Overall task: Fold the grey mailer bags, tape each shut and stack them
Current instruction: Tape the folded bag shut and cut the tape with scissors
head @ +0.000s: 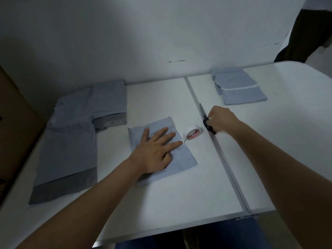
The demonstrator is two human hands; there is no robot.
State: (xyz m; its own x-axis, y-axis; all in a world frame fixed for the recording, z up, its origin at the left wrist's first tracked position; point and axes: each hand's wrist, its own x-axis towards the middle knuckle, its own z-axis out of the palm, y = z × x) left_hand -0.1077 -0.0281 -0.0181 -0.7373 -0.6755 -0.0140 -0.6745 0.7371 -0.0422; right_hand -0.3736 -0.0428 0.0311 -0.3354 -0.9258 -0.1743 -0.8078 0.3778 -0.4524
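My left hand [158, 150] lies flat on the folded mailer bag [161, 151] in the middle of the white table [161, 194], fingers straight and spread, pressing the fold down. A strip of white tape runs from the tape roll [193, 134] to the bag's right edge, and my fingertip sits right at the spot where the strip meets the bag. The roll stands on its edge just beside the bag, its red-and-white core label facing me. My right hand [220, 120] is curled round the black handles of the scissors [206, 121] — the blade points away from me, lying along the metal seam [224, 168] that runs down the table between its two halves. To my left, well apart from the folded bag, the unfolded mailer bags [75, 137] lie flat and overlapping, their darker grey flaps turned toward me. At the far right of the table, against the wall, sits the stack of folded bags [237, 85] — a white tape line shows across the top one. A brown cardboard box [16, 119] stands off the table's left edge.
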